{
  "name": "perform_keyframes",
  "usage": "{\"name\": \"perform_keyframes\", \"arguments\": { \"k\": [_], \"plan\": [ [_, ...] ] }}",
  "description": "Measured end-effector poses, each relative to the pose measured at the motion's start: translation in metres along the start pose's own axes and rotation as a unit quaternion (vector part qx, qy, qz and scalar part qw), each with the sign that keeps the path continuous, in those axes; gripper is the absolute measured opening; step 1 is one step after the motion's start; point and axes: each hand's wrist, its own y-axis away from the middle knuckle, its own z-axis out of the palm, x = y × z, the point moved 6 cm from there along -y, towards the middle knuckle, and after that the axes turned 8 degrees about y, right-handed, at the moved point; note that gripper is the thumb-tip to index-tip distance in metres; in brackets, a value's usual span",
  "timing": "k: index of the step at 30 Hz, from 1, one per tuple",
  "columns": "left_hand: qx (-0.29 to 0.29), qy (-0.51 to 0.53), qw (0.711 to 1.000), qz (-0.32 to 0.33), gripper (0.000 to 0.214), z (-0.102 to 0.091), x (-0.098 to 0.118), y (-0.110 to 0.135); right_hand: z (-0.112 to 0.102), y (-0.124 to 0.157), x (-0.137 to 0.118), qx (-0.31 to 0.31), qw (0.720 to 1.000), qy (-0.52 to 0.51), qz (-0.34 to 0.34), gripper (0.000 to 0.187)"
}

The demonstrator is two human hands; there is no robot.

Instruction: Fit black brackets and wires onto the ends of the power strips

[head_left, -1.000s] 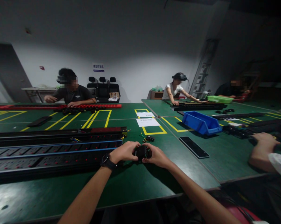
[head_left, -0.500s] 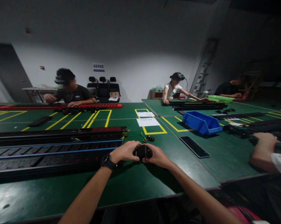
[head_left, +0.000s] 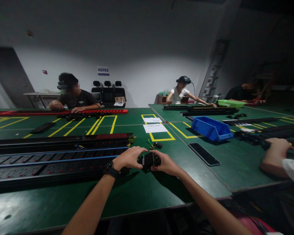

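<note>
In front of me, just over the green table, a small black boxy part (head_left: 148, 160) is between my two hands. My left hand (head_left: 129, 159), a black watch on its wrist, curves round the left side of this part with thumb and fingers. From the right, my right hand (head_left: 167, 163) grips the other end with thumb and fingertips. The part's exact kind is too dark to make out. Just beyond my fingers lies a small black piece with yellow and green wires (head_left: 157, 145). Long black strips with socket faces and red dots (head_left: 83, 165) stretch to the left.
A blue bin (head_left: 210, 129) and a phone (head_left: 204, 154) lie to the right on the green table (head_left: 178, 186). White papers (head_left: 155, 128) are ahead. A co-worker's arm (head_left: 275, 158) rests at the right. Other people sit across the table beside red (head_left: 108, 111) and black strips (head_left: 208, 113).
The black part has turned slightly in my hands, showing a lighter face. My left hand has shifted a little left. The co-worker at the far right side has straightened an arm along the strips.
</note>
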Motion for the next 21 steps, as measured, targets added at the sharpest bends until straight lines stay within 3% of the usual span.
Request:
{"name": "perform_keyframes", "arguments": {
  "k": [10,12,16,21],
  "plan": [
    [0.03,-0.022,0.999,0.025,0.057,0.009,0.008,-0.003,-0.007,0.001,0.003,-0.049,0.996,-0.076,-0.012,0.075],
    [0.04,-0.016,0.999,0.021,0.055,0.009,0.008,-0.005,-0.013,-0.001,0.01,-0.019,0.997,-0.079,-0.003,0.072],
    [0.054,0.013,0.998,-0.002,0.054,0.008,0.005,-0.01,-0.025,-0.005,0.022,0.103,0.995,0.004,0.01,0.055],
    [0.08,0.058,0.995,0.0,0.055,0.003,0.006,-0.011,-0.02,-0.005,0.025,0.134,0.984,0.11,0.038,0.053]
  ]
}}
